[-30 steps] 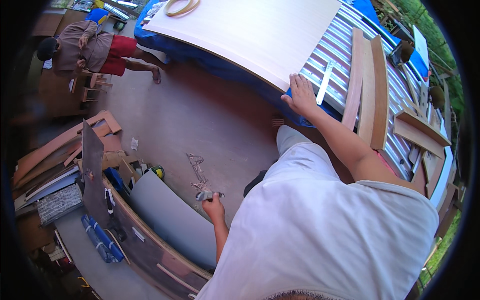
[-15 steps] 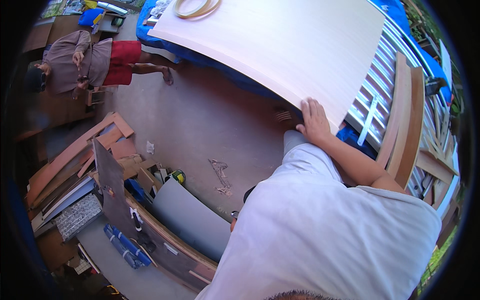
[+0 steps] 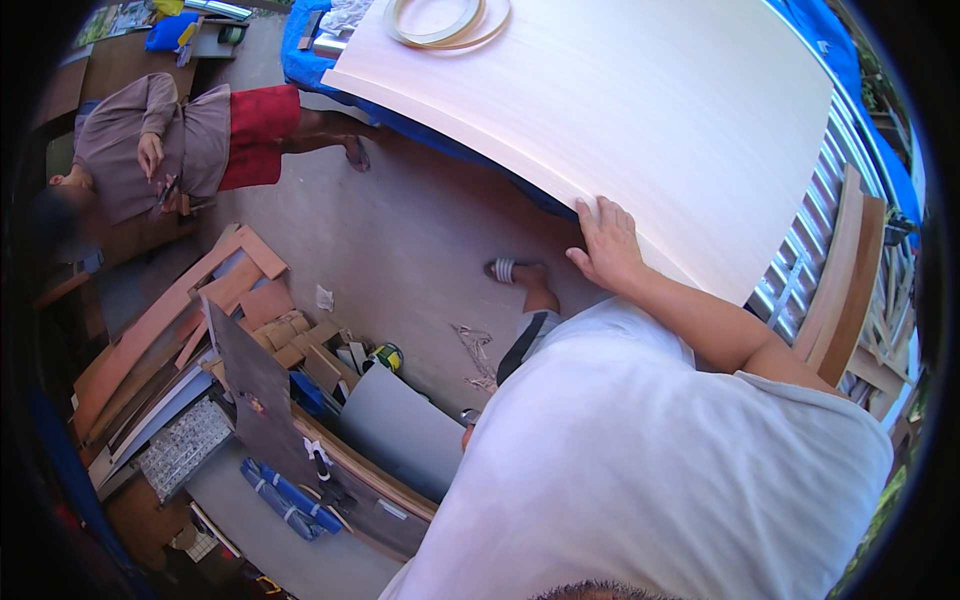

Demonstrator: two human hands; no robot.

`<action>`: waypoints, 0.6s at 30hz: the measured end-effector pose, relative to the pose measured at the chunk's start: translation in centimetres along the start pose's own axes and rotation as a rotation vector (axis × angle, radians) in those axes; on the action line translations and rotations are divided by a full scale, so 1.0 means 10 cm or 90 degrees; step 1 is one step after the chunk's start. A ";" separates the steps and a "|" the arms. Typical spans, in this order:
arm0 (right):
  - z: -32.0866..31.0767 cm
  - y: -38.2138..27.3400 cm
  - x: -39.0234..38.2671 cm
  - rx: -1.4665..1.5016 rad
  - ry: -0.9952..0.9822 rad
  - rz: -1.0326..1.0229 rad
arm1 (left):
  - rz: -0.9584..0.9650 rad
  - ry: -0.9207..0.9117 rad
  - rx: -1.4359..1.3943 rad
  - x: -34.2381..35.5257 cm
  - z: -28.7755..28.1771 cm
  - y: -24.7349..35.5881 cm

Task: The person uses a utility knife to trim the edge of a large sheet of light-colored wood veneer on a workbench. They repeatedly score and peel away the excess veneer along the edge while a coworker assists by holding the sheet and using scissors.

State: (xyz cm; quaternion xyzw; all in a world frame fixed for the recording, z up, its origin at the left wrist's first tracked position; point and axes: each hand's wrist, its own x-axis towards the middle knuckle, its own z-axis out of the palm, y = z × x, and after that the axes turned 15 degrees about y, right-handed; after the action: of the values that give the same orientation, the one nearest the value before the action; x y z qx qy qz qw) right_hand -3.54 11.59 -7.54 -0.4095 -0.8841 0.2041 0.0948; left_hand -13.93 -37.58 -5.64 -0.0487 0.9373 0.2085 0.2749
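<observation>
A large pale wood-grain panel [image 3: 680,120] lies on a blue-covered support. My right hand [image 3: 610,245] rests on its near edge, fingers extended over the surface and thumb apart, gripping nothing. A narrow strip [image 3: 480,148] runs along that edge. Toward the panel's far left, a loose coil of pale edge banding [image 3: 428,40] lies on top. Of my left hand [image 3: 467,437], only a sliver of skin shows beside my white shirt, next to a shiny metallic object; its fingers are hidden behind my body.
A person [image 3: 170,140] in red shorts stands at the left, holding a small dark object. Wood offcuts [image 3: 180,300] and a dark upright board [image 3: 250,370] fill the lower left. Corrugated metal sheeting [image 3: 800,265] and long planks [image 3: 845,270] lie at the right. Scraps [image 3: 475,350] litter the floor.
My right hand has slid left along the panel edge, away from the near corner. My foot in a striped slipper now shows more fully. The whole view has shifted slightly.
</observation>
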 end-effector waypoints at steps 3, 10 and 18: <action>0.19 -0.37 0.56 -0.003 0.029 -0.007 | 0.013 -0.013 -0.004 0.42 -0.11 0.11; 0.63 -1.64 2.23 -0.017 0.043 0.067 | 0.043 -0.066 -0.006 1.80 -0.56 0.40; 1.31 -3.15 4.22 0.069 0.068 -0.002 | 0.013 -0.018 -0.055 3.25 -1.61 1.02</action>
State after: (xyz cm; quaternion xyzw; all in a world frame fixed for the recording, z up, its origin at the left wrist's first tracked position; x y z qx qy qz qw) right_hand -56.82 21.75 -5.44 -0.4127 -0.8660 0.2295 0.1646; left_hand -51.43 -34.32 -7.07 -0.0484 0.9239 0.2522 0.2835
